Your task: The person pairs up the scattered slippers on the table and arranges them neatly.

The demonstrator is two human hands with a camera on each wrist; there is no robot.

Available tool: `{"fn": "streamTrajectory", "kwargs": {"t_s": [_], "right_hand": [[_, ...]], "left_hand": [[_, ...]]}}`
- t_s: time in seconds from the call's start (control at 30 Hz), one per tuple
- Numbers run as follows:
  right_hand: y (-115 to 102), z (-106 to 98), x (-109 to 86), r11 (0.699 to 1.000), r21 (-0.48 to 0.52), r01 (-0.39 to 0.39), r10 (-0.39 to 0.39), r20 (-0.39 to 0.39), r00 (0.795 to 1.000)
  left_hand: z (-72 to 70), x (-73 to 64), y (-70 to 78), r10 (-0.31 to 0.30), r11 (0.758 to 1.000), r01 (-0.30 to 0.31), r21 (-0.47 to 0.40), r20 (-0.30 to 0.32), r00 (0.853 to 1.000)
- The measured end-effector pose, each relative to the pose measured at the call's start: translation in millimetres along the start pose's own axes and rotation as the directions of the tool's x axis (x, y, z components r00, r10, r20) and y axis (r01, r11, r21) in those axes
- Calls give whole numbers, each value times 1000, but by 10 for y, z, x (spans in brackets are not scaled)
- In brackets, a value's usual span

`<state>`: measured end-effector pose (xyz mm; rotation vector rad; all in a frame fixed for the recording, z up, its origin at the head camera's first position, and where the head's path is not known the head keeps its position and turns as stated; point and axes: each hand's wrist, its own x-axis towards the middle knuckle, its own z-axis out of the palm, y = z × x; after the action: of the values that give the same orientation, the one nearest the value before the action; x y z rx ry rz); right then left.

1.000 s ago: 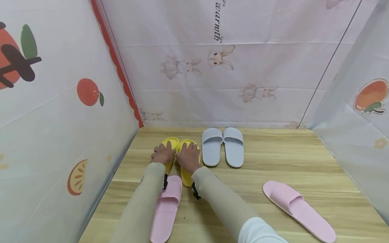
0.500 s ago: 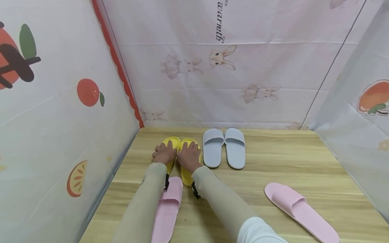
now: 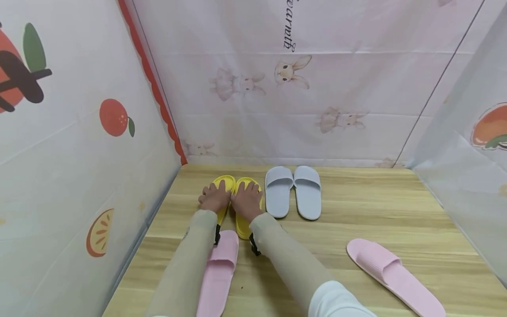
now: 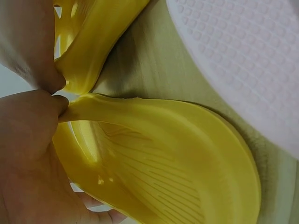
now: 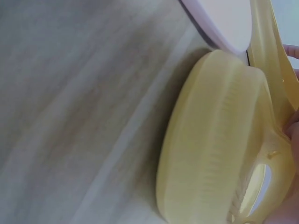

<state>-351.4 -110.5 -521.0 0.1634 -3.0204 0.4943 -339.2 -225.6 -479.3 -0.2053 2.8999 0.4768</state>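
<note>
A pair of yellow slippers lies side by side at the back left of the floor. My left hand (image 3: 214,198) grips the left yellow slipper (image 4: 163,163) over its strap, the thumb on the inner side and fingers on the outer side. The right yellow slipper (image 3: 243,228) is held by my right hand (image 3: 246,203) in the same way. At the straps the two slippers come close together, and the thumbs nearly meet there. Both hands hide most of the straps in the head view.
Two grey slippers (image 3: 277,198) stand side by side just right of the yellow pair. One pink slipper (image 3: 217,281) lies below my left forearm, and another pink slipper (image 3: 396,275) lies slanted at the right. Printed cloth walls (image 3: 253,136) bound the wooden floor (image 3: 356,198).
Both hands keep their hold, and the yellow slippers have slid very slightly toward the back wall. The head view has shifted a little. The grey and pink slippers stay in place.
</note>
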Motion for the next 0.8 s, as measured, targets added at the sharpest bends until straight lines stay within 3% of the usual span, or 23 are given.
{"fn": "streamTrajectory", "kwargs": {"t_s": [0.33,0.57,0.8], "right_hand": [[-24,-36,65,1000,23,-17,17,17,1000],[-32,-48,110,1000,3,-28,28,59,998],[-24,-26,181,1000,3,-25,25,49,998]], "left_hand": [[24,131,-7,-11,1000,11,10,4,1000],[11,153,0,-9,1000,9,7,6,1000],[-8,190,7,-5,1000,5,9,10,1000]]}}
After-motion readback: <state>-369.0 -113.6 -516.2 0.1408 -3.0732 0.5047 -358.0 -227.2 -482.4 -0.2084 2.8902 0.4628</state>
